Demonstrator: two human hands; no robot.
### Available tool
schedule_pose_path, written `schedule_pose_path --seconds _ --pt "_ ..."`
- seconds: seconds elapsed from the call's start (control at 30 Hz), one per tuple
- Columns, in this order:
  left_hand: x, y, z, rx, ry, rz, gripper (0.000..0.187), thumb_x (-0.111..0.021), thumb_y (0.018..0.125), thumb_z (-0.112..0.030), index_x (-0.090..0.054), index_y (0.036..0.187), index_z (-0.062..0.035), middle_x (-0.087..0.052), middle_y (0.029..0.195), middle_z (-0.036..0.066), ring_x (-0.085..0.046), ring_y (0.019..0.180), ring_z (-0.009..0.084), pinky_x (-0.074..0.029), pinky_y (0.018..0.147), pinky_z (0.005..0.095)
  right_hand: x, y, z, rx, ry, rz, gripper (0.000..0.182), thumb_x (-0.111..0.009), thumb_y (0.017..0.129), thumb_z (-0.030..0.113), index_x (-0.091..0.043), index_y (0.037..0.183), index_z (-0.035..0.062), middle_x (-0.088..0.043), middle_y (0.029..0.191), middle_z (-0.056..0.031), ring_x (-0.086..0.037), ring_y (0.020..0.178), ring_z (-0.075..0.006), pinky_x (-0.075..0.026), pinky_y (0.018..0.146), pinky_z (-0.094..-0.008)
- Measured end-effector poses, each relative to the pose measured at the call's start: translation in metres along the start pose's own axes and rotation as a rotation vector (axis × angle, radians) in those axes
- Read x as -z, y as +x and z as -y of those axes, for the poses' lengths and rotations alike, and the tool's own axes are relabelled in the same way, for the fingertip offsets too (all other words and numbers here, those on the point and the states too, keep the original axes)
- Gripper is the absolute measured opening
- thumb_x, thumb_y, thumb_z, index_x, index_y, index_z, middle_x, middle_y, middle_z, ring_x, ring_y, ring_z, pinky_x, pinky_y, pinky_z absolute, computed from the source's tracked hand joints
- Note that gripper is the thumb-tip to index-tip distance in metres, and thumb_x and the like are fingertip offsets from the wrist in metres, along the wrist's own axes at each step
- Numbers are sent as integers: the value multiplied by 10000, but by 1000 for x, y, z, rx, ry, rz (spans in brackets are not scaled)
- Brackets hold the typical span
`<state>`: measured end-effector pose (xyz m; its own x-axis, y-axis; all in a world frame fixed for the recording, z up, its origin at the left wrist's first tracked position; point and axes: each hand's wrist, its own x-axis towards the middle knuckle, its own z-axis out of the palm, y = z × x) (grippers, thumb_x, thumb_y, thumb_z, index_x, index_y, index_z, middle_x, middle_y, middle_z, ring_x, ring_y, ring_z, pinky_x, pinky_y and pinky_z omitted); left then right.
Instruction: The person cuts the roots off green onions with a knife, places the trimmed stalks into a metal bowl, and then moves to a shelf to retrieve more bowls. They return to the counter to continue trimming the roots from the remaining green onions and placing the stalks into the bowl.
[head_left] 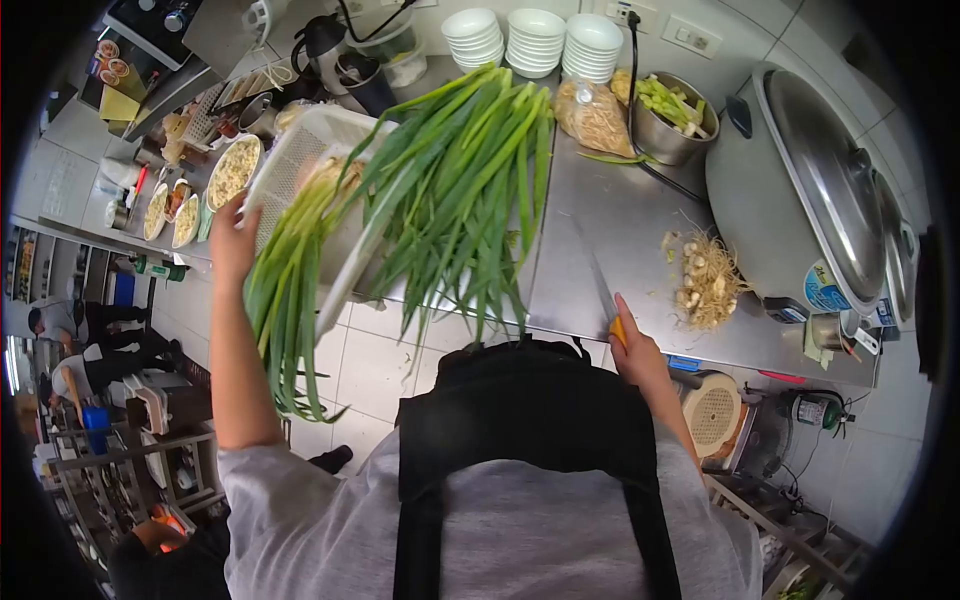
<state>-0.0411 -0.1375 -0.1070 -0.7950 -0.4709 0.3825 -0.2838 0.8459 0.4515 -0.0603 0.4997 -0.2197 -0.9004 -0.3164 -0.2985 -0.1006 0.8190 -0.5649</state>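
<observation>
My right hand (638, 352) is closed round the orange handle of a knife (600, 278), its blade pointing away over the steel counter (580, 225). My left hand (236, 240) is at the left side of a white perforated basket (300, 140); its fingers are partly hidden, so its grip is unclear. Long green onions (450, 180) lie across the basket and counter, leaves hanging over the front edge. Another bunch (290, 260) droops over the basket near my left forearm. Cut root ends (708, 283) are heaped on the counter right of the knife.
A large lidded pot (790, 190) stands at the right. Behind are a metal bowl of cut stalks (672, 120), a bagged food (590, 115) and stacked white bowls (533, 42). Dishes of food (235, 172) sit at the left. Other people (75, 370) are at far left.
</observation>
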Motion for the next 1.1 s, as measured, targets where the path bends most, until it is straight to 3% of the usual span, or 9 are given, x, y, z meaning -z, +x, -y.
schedule_pose_path --seconds 0.07,0.17,0.2,0.27,0.57,0.83,0.9,0.93,1.1 --pt "-36 36 20 47 -21 178 517 -717 905 -284 -613 1327 -5 -613 1320 248 -645 1145 351 -518 956 415 -19 -1 11 -65 -58 -23 688 -529 989 184 -206 1594 234 -689 829 -261 -676 789 -455 -529 730 -521" --pt "-70 53 -6 43 269 496 1163 -818 739 -511 -170 1606 -85 -528 1412 303 -567 1261 415 -443 1079 468 -33 -6 23 -105 -83 -115 682 -522 996 176 -196 1593 220 -699 929 -267 -679 834 -463 -536 743 -530" --pt "-76 50 -30 35 256 504 1163 -818 739 -511 -170 1606 -85 -528 1412 303 -567 1261 415 -443 1079 468 -35 -7 31 -119 -91 -121 682 -522 996 176 -196 1593 220 -699 929 -267 -679 834 -463 -536 743 -530" --pt "-85 43 -62 81 728 856 1405 -850 674 -544 106 1601 -97 -494 1454 290 -551 1281 422 -427 1105 458 -38 -8 44 -228 -118 -113 683 -524 998 178 -190 1592 224 -696 952 -282 -679 857 -469 -535 749 -531" --pt "-121 66 35 64 198 857 1297 -805 671 -262 74 1602 -54 -577 1361 298 -611 1210 397 -460 1051 371 -66 -5 75 -403 -87 -240 677 -514 999 164 -187 1588 227 -694 932 -296 -680 860 -473 -530 746 -547" --pt "-34 106 42 -86 -11 597 1076 -759 741 -249 -152 1594 1 -498 1461 281 -530 1325 341 -391 1109 353 -58 -7 71 -361 -51 -230 664 -521 993 166 -220 1581 232 -700 916 -283 -681 827 -463 -529 753 -543" --pt "14 104 15 -112 -4 512 983 -733 770 -206 -216 1579 10 -520 1439 278 -551 1295 334 -408 1086 357 -54 -8 70 -370 10 -198 647 -507 1007 169 -217 1580 247 -688 969 -304 -674 870 -481 -533 777 -546" --pt "31 107 16 -268 43 426 942 -712 787 -164 -229 1578 5 -535 1420 267 -548 1291 315 -403 1088 355 -49 -10 70 -374 63 -172 629 -493 1022 171 -215 1579 262 -677 1021 -325 -667 914 -499 -538 802 -549" --pt "94 80 -86 -388 -118 403 914 -590 761 87 -230 1591 -38 -409 1557 179 -432 1410 256 -322 1171 353 -22 -25 63 -374 273 -89 639 -524 1021 187 -229 1585 252 -678 996 -305 -665 949 -464 -514 853 -477"
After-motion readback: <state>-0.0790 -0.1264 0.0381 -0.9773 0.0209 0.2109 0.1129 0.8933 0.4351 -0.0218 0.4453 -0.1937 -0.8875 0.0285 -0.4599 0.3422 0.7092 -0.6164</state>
